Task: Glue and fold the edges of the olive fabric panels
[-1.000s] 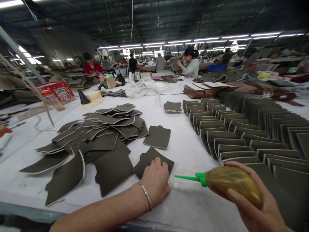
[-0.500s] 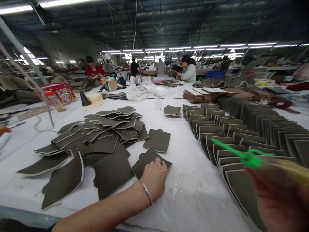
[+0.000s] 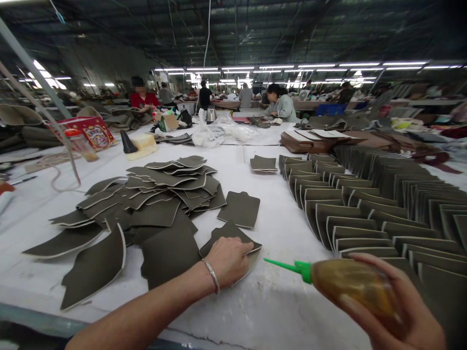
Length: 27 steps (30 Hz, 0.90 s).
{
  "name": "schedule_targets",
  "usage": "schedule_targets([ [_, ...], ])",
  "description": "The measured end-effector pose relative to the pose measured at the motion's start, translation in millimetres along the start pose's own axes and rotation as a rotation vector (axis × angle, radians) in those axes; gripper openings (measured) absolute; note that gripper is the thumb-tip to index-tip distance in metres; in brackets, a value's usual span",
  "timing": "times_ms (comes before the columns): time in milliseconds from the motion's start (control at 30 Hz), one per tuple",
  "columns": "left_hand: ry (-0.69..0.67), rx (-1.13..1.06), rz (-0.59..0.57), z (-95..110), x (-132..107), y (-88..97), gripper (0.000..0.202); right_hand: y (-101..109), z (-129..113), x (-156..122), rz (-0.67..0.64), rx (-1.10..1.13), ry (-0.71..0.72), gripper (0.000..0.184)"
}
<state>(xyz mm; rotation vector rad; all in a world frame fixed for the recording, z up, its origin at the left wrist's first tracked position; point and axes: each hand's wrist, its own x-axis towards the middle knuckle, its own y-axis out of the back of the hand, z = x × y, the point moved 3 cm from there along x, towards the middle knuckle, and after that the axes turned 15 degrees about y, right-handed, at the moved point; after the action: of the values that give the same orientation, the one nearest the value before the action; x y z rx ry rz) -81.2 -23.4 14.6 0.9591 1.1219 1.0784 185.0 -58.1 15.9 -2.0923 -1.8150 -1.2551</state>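
Note:
My left hand, with a silver bracelet at its wrist, grips the near edge of a dark olive-grey leather-like piece. Part of that piece's pale underside shows below the fingers. Wrapped round a squeeze bottle of amber liquid is my right hand. The bottle's thin green nozzle points left, just right of the gripped piece and apart from it. A matching notched piece lies flat just beyond my left hand. To the left spreads a loose pile of similar pieces.
Rows of overlapping dark pieces line the right side. A small stack stands mid-table, with brown stacked sheets behind. At left are a red-capped jar and a black cone. People work at tables further back.
The bottle in my right hand has swung left and in, its nozzle now near the left hand's piece. My left hand has shifted slightly left, and the piece's pale underside now shows.

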Motion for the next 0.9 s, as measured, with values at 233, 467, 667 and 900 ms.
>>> schedule_targets([
  [233,-0.001,-0.005,0.018,-2.7,-0.7,-3.7,0.040,-31.6,-20.9,4.2,-0.135,-0.022,0.059,0.049],
  [467,-0.006,-0.007,0.028,-2.2,-1.8,-3.9,0.042,-35.7,-19.5,14.8,-0.191,-0.113,0.226,0.045],
  [667,-0.001,0.007,0.038,-0.8,-5.1,-4.8,0.034,-34.6,-10.3,15.4,-0.262,-0.124,0.267,0.046],
  [900,0.017,-0.005,0.010,-0.4,-6.9,-6.2,0.041,-34.2,-5.8,16.3,-0.239,-0.118,0.234,0.046],
])
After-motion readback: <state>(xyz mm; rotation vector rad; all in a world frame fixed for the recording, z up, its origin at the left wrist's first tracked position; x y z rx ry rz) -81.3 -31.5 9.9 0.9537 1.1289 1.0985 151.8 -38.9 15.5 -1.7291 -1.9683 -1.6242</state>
